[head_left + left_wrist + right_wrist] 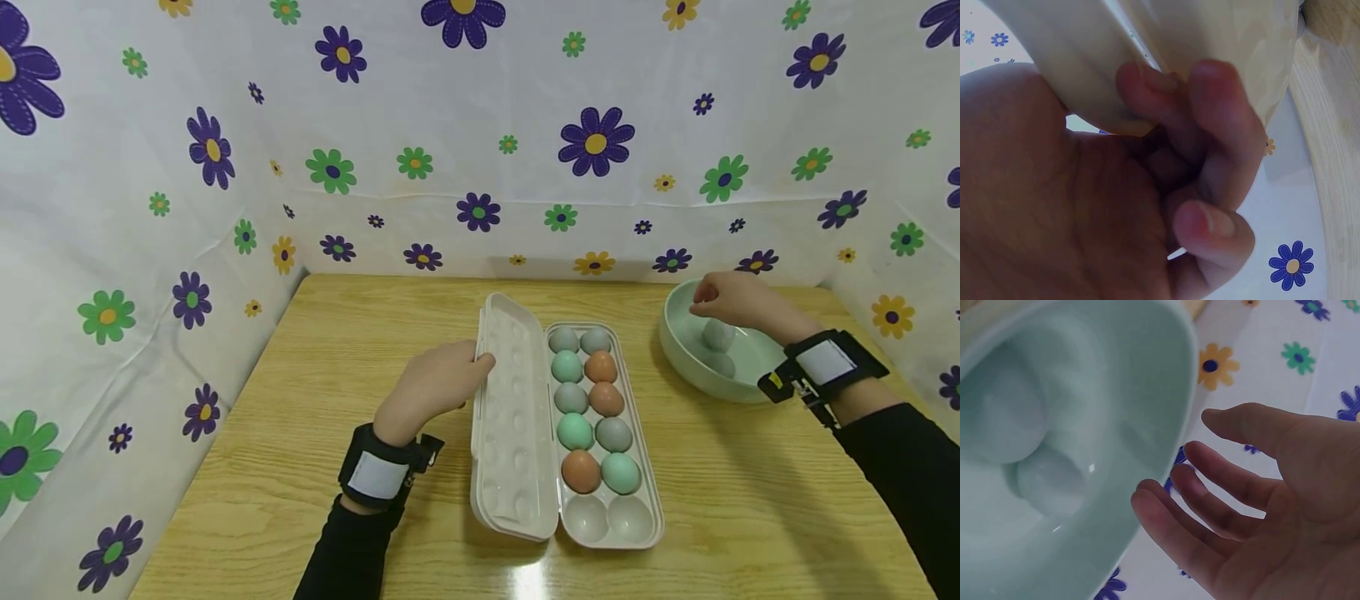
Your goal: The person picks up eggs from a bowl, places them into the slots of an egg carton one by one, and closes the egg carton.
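A white egg carton (648, 467) stands on the table with its lid (517, 433) raised on the left. My left hand (435, 387) grips the lid's left edge, thumb over the rim; its curled fingers (1225, 125) show against the lid in the left wrist view. Grey, green and brown eggs (581, 472) fill most cups, while the two front cups (630, 518) are bare. Over the pale green bowl (678, 329) hovers my right hand (738, 302), fingers (1172, 531) loosely bent and holding nothing. Two grey eggs (1013, 412) lie touching inside the bowl, below that hand.
The wooden table (360, 333) extends around the carton and bowl. A white cloth (420, 100) printed with flowers hangs along the back and both sides. At the right rear, the bowl stands near the cloth.
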`<state>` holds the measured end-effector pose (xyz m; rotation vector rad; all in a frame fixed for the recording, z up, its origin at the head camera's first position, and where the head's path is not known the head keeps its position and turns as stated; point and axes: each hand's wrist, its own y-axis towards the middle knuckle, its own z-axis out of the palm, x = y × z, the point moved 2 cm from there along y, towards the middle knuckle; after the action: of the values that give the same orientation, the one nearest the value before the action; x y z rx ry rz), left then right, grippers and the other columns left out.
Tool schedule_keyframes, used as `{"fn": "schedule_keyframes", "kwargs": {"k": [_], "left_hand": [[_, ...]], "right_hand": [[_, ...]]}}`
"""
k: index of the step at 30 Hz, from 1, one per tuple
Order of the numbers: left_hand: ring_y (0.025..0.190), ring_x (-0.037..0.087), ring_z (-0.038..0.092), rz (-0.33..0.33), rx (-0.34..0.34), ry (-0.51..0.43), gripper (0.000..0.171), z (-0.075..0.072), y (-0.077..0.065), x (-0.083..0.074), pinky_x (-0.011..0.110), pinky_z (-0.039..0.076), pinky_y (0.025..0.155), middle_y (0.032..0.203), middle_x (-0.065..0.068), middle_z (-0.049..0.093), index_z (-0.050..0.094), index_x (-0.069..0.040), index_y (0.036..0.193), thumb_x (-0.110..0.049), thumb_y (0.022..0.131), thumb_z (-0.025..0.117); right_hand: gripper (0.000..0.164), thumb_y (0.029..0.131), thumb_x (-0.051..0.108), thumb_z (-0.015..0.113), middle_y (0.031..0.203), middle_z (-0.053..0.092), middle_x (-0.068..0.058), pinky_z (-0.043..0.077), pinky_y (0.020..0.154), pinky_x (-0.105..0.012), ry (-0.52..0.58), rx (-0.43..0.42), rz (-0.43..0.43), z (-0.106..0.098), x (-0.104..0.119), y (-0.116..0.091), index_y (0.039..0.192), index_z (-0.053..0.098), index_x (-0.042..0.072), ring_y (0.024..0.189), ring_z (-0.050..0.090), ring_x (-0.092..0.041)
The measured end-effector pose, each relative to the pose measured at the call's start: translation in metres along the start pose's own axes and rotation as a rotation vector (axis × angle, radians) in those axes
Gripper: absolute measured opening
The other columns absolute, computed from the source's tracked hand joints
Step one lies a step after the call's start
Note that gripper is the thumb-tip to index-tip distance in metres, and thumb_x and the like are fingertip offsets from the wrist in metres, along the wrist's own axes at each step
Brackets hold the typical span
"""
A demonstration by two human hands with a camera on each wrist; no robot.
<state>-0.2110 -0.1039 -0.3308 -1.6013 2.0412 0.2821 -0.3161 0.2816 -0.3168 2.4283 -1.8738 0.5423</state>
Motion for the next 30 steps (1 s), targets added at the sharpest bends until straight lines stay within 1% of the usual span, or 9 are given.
{"fn": "schedule_keyframes", "kwargs": {"k": [3,8,14,18,22,26,30], "left_hand": [[0.050,0.017,0.051,-0.002,0.000,-0.015,0.036,0.000,-0.001,0.000,0.031,0.036,0.045,0.061,0.001,0.053,0.051,-0.016,0.075,-0.037,0.096,0.032],[0.051,0.017,0.051,-0.003,0.007,-0.029,0.035,0.001,-0.001,0.001,0.031,0.037,0.046,0.062,0.001,0.054,0.052,-0.016,0.076,-0.037,0.096,0.032],[0.052,0.017,0.052,0.001,0.006,-0.027,0.035,0.000,-0.001,0.000,0.032,0.039,0.047,0.063,0.001,0.054,0.053,-0.017,0.078,-0.037,0.096,0.031],[0.052,0.017,0.052,0.005,0.002,-0.027,0.034,-0.001,-0.001,0.000,0.032,0.038,0.047,0.064,0.001,0.054,0.053,-0.017,0.079,-0.037,0.096,0.031],[0.051,0.017,0.052,0.006,-0.005,-0.020,0.035,-0.002,-0.001,0.000,0.032,0.039,0.046,0.064,0.001,0.054,0.053,-0.017,0.079,-0.037,0.096,0.031],[0.051,0.017,0.052,0.011,-0.014,-0.027,0.034,-0.001,0.000,0.001,0.032,0.039,0.046,0.063,0.001,0.055,0.054,-0.017,0.078,-0.036,0.096,0.032],[0.051,0.017,0.052,0.015,-0.012,-0.033,0.034,0.000,0.000,0.002,0.031,0.039,0.045,0.064,0.001,0.055,0.054,-0.017,0.078,-0.037,0.096,0.033]], "right_hand": [[0.035,0.087,0.026,0.057,0.100,0.058,-0.023,0.048,0.068,-0.044,-0.015,-0.009,0.017,-0.001,-0.010,0.004,0.103,0.054,-0.005,0.083,0.055,-0.030],[0.034,0.086,0.022,0.057,0.095,0.059,-0.024,0.047,0.070,-0.045,-0.030,-0.031,0.032,0.004,-0.025,0.007,0.102,0.054,-0.008,0.080,0.056,-0.030],[0.035,0.086,0.020,0.057,0.093,0.059,-0.023,0.048,0.069,-0.046,0.006,-0.037,0.059,0.014,-0.040,0.012,0.103,0.053,-0.009,0.080,0.055,-0.031],[0.035,0.086,0.020,0.057,0.092,0.059,-0.022,0.049,0.067,-0.043,0.019,-0.010,0.068,0.017,-0.043,0.015,0.104,0.053,-0.010,0.078,0.055,-0.029],[0.036,0.085,0.021,0.057,0.088,0.059,-0.021,0.048,0.064,-0.042,0.000,-0.028,0.050,0.010,-0.042,0.017,0.101,0.053,-0.011,0.075,0.055,-0.028],[0.036,0.085,0.022,0.057,0.089,0.059,-0.021,0.046,0.065,-0.043,-0.027,-0.041,0.059,0.003,-0.039,0.017,0.101,0.054,-0.010,0.076,0.054,-0.028],[0.038,0.086,0.024,0.056,0.092,0.059,-0.021,0.046,0.068,-0.043,-0.009,-0.006,0.070,0.005,-0.040,0.019,0.103,0.053,-0.009,0.079,0.053,-0.030]]}}
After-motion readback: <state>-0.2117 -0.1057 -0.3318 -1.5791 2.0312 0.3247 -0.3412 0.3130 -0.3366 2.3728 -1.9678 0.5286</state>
